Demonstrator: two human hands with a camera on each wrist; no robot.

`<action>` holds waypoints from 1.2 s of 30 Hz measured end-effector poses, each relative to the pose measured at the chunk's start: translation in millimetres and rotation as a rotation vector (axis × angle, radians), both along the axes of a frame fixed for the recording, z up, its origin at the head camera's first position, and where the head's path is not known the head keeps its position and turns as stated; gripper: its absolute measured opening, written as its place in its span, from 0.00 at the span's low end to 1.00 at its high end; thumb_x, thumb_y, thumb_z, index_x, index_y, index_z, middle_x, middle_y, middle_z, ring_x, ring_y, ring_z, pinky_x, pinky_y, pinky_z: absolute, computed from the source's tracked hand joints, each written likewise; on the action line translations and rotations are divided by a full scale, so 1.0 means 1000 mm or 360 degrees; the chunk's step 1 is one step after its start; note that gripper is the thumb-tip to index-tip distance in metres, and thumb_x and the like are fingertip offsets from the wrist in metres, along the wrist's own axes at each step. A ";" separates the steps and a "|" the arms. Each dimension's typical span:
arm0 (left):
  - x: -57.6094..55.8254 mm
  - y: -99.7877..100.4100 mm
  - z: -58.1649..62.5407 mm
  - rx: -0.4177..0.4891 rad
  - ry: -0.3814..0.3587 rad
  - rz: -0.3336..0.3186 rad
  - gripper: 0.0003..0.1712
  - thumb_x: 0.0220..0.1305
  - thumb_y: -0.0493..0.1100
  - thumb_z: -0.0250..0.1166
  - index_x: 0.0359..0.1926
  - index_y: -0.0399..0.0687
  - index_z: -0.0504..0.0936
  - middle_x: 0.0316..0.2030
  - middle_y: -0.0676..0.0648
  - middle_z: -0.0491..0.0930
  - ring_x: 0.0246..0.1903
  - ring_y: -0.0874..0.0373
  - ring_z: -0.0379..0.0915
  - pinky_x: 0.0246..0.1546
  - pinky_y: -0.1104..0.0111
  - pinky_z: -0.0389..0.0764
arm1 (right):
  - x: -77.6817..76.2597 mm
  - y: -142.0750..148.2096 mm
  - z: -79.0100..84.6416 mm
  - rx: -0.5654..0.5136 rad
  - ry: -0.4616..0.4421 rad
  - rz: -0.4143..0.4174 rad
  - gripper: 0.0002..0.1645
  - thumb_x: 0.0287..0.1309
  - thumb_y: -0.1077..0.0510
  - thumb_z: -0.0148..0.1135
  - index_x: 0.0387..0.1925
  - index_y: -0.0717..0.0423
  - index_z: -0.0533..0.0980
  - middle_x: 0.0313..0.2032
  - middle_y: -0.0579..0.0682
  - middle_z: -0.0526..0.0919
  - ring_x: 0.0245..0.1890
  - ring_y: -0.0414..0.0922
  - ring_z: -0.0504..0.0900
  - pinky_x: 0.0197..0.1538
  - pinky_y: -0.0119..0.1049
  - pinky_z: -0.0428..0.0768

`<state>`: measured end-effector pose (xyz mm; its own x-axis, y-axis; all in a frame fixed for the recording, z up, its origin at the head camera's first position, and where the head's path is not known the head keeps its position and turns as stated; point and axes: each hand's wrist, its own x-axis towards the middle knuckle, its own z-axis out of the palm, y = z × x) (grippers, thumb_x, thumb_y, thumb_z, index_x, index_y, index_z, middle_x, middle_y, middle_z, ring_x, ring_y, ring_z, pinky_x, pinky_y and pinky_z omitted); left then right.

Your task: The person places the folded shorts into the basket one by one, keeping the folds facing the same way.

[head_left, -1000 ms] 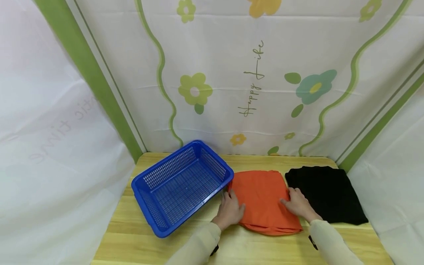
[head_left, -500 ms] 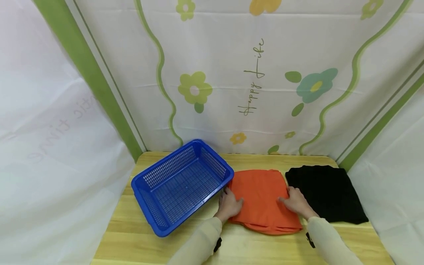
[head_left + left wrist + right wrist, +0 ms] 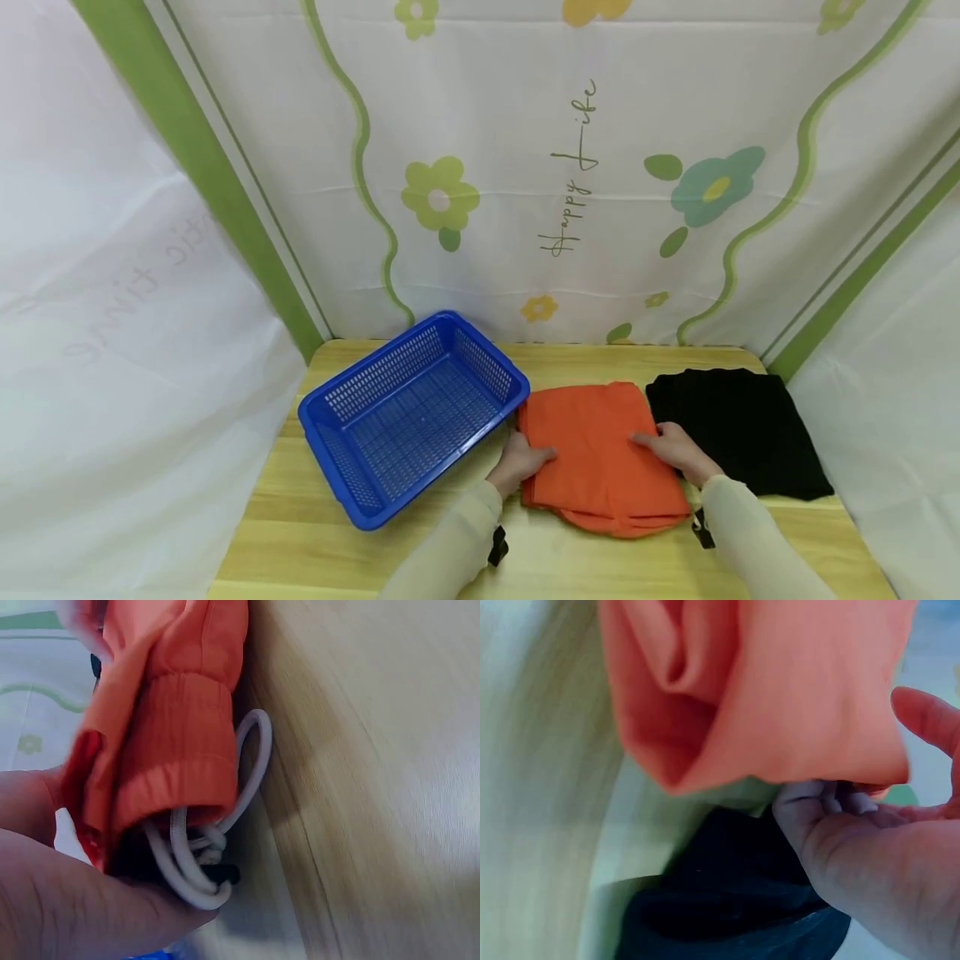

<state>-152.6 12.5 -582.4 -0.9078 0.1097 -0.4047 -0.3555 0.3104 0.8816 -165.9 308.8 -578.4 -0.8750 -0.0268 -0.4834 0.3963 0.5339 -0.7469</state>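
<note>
A folded orange garment [image 3: 592,450] is between my two hands, just right of the basket. My left hand [image 3: 519,462] grips its left side, thumb over the top and fingers beneath. In the left wrist view, a gathered cuff [image 3: 180,742] and a white drawstring [image 3: 259,742] with a black end hang out by that hand. My right hand [image 3: 681,452] holds the right side, thumb on top; the right wrist view shows curled fingers [image 3: 810,806] under the edge. A folded black cloth [image 3: 738,433] lies beside my right hand.
A blue plastic basket [image 3: 372,522] with perforated sides stands at the left of the wooden table [image 3: 300,542], its right corner close to the orange garment. White patterned curtains [image 3: 495,275] enclose the table at the back and both sides.
My fingers have slid under the sides of the orange garment and my thumbs now press on top. Its edges have risen slightly. The basket and black cloth stay in place.
</note>
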 end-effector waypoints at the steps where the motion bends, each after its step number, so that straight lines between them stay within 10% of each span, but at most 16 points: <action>1: 0.000 0.000 -0.001 0.0053 -0.0038 -0.0001 0.39 0.60 0.41 0.73 0.63 0.23 0.66 0.52 0.34 0.75 0.51 0.43 0.75 0.55 0.52 0.78 | 0.001 0.002 -0.001 -0.0042 -0.0011 -0.0003 0.29 0.73 0.49 0.58 0.54 0.75 0.72 0.39 0.60 0.82 0.36 0.51 0.82 0.39 0.45 0.83; 6: -0.002 0.003 0.000 0.0281 -0.0148 0.0007 0.25 0.59 0.38 0.73 0.54 0.34 0.74 0.41 0.44 0.79 0.39 0.52 0.79 0.42 0.57 0.83 | 0.005 0.010 -0.001 -0.0182 0.0000 0.0033 0.18 0.72 0.54 0.60 0.44 0.69 0.80 0.32 0.54 0.84 0.31 0.50 0.83 0.35 0.43 0.82; 12: -0.001 0.010 0.015 0.0433 -0.0082 -0.0083 0.15 0.61 0.35 0.70 0.49 0.37 0.80 0.38 0.46 0.82 0.36 0.54 0.81 0.39 0.60 0.84 | 0.012 0.017 0.007 -0.0441 -0.0027 0.0042 0.27 0.74 0.52 0.58 0.59 0.72 0.72 0.43 0.57 0.83 0.41 0.52 0.84 0.43 0.46 0.84; 28: -0.017 -0.003 0.100 0.0686 0.0092 -0.0272 0.18 0.68 0.38 0.67 0.56 0.38 0.79 0.42 0.44 0.85 0.40 0.51 0.84 0.41 0.57 0.85 | 0.007 0.020 0.079 -0.0647 0.0081 -0.0087 0.42 0.73 0.49 0.60 0.73 0.70 0.56 0.47 0.54 0.84 0.44 0.51 0.86 0.46 0.49 0.85; 36: -0.027 -0.030 0.141 0.0749 0.0232 -0.0258 0.19 0.70 0.41 0.67 0.59 0.43 0.78 0.44 0.42 0.84 0.40 0.48 0.85 0.41 0.56 0.86 | -0.007 -0.005 0.116 -0.0693 0.0197 -0.0039 0.36 0.69 0.50 0.65 0.67 0.68 0.64 0.43 0.55 0.86 0.40 0.52 0.87 0.43 0.49 0.86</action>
